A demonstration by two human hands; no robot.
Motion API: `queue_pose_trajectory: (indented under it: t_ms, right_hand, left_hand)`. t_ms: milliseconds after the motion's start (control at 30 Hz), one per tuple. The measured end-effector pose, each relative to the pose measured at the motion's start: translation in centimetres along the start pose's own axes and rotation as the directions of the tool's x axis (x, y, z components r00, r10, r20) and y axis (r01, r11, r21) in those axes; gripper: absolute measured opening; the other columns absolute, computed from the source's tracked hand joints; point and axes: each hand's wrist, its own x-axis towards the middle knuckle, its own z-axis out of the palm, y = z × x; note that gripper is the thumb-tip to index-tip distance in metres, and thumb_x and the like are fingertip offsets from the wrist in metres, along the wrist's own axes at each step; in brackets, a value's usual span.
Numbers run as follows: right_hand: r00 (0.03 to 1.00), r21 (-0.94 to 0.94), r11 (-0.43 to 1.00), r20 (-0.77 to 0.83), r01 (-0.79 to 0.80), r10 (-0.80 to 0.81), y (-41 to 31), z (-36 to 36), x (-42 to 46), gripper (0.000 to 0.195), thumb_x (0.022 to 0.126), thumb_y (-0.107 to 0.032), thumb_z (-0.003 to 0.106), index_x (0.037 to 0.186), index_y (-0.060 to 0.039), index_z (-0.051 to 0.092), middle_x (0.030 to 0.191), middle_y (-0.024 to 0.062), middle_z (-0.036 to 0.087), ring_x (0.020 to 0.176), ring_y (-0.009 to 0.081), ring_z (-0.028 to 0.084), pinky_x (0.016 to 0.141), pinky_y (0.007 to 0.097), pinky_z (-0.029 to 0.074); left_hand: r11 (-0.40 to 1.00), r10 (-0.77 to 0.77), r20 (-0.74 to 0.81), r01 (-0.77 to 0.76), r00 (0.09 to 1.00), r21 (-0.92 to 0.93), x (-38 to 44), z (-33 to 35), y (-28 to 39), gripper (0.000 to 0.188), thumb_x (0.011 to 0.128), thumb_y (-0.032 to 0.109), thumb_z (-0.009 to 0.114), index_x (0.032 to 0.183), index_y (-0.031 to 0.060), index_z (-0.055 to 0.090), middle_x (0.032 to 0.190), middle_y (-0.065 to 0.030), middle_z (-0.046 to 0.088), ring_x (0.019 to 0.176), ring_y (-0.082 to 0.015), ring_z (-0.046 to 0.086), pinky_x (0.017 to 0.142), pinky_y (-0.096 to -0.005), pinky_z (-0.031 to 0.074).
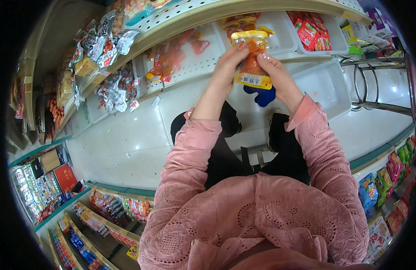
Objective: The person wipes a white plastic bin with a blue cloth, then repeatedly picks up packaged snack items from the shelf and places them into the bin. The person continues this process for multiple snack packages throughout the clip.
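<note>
Both hands grip one sealed snack packet with yellow printed ends and a clear middle [253,64], with orange-brown food inside. On its left edge is my left hand [233,59]. My right hand [274,69] pinches the opposite edge, thumb on the front. A dark blue cloth-like item [262,96] shows just below the packet; whether a hand holds it, I cannot tell. Behind the packet, a white plastic bin [282,37] on the lower shelf holds similar brown packets [240,23]. Some fingers are hidden behind the packet.
To the left, clear-and-red food packets [174,55] lie on a perforated shelf [208,64], near silver packets [116,89]. Another bin holds red packets [314,33]. A translucent bin [326,91] stands on the tiled floor [126,145], beside a metal-framed stool [368,84]. Snack shelves [103,233] stand behind me.
</note>
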Motion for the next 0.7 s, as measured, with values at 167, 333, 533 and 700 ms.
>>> queue_pose_trajectory:
  t_ms: [167, 333, 533, 700]
  right_hand:
    - [0.978, 0.026, 0.994, -0.178, -0.104, 0.107, 0.8, -0.5, 0.8, 0.038, 0.092, -0.036, 0.065, 0.112, -0.0043, 0.062, 0.099, 0.0055, 0.068, 0.080, 0.0119, 0.065, 0.069, 0.0277, 0.055]
    - [0.915, 0.104, 0.984, -0.393, 0.143, -0.091, -1.4, -2.1, 1.1, 0.029, 0.085, -0.014, 0.071, 0.110, -0.0027, 0.062, 0.089, 0.0056, 0.066, 0.071, 0.0143, 0.063, 0.062, 0.0283, 0.053]
    - [0.800, -0.558, 0.663, 0.003, 0.499, -0.599, -0.5, -0.7, 0.7, 0.020, 0.086, -0.009, 0.068, 0.105, -0.0063, 0.064, 0.091, 0.0052, 0.064, 0.077, 0.0157, 0.061, 0.070, 0.0273, 0.049]
    - [0.637, -0.772, 0.359, 0.076, 0.524, -0.767, 0.3, -1.2, 1.2, 0.020, 0.083, -0.012, 0.069, 0.101, -0.0046, 0.064, 0.096, 0.0125, 0.063, 0.088, 0.0264, 0.062, 0.079, 0.0320, 0.048]
  left_hand:
    - [0.985, 0.028, 0.003, -0.027, 1.000, -0.172, 0.2, 0.4, -0.6, 0.035, 0.096, 0.024, 0.057, 0.123, 0.0019, 0.054, 0.113, -0.0054, 0.063, 0.100, -0.0136, 0.062, 0.085, -0.0289, 0.051]
    - [0.970, 0.114, -0.086, -0.130, 0.990, -0.207, 0.1, -0.6, 1.5, 0.026, 0.101, 0.021, 0.045, 0.121, 0.0051, 0.053, 0.109, -0.0092, 0.063, 0.093, -0.0153, 0.063, 0.082, -0.0315, 0.052]
    - [0.995, -0.093, 0.150, 0.089, 0.984, 0.039, 0.5, 0.6, -2.8, 0.039, 0.103, 0.039, 0.037, 0.121, 0.0067, 0.052, 0.099, -0.0048, 0.060, 0.083, -0.0132, 0.056, 0.076, -0.0294, 0.047]
    - [0.963, -0.215, 0.204, 0.172, 0.955, 0.208, -1.2, 1.5, -3.1, 0.051, 0.102, 0.048, 0.036, 0.131, 0.0072, 0.048, 0.116, -0.0045, 0.060, 0.101, -0.0137, 0.058, 0.085, -0.0331, 0.047]
